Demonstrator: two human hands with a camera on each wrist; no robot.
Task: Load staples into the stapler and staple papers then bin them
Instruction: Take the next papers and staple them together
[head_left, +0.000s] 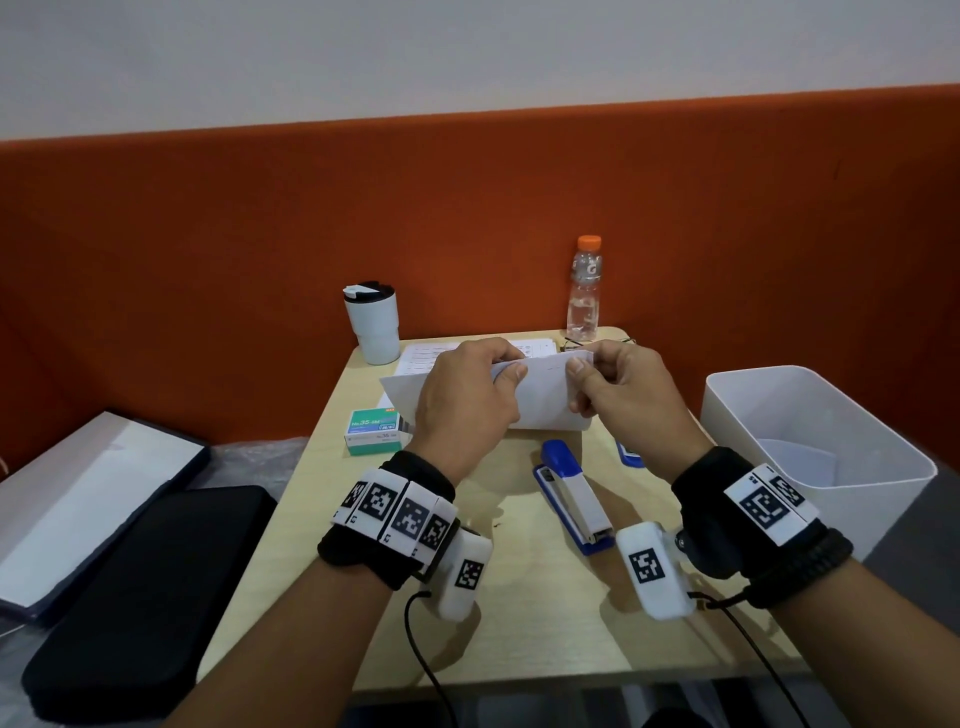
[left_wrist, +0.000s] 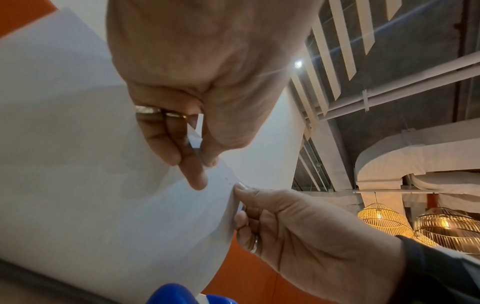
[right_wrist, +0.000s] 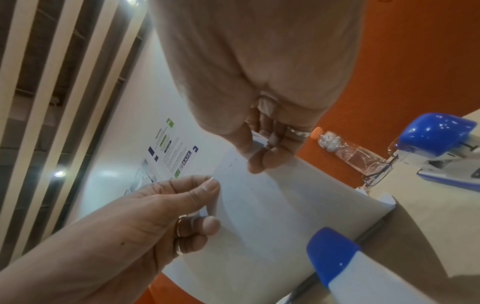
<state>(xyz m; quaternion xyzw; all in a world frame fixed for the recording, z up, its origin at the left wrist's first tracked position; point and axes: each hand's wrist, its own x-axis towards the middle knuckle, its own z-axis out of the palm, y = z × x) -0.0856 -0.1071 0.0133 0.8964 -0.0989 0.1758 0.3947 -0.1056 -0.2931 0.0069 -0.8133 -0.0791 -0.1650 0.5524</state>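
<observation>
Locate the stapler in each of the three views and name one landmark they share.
Head: the stapler lies on the table, centre, between the two wrists.
Left wrist: only its blue end shows at the bottom edge, under the paper.
Right wrist: lower right, blue cap and white body; another stapler sits at the right edge.
Shared landmark: the paper, pinched by the left hand and right hand.

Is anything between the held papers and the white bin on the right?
Nothing visible. Both hands, left and right, pinch the white folded papers above the table; the open white plastic bin stands right of the table, path clear.
</observation>
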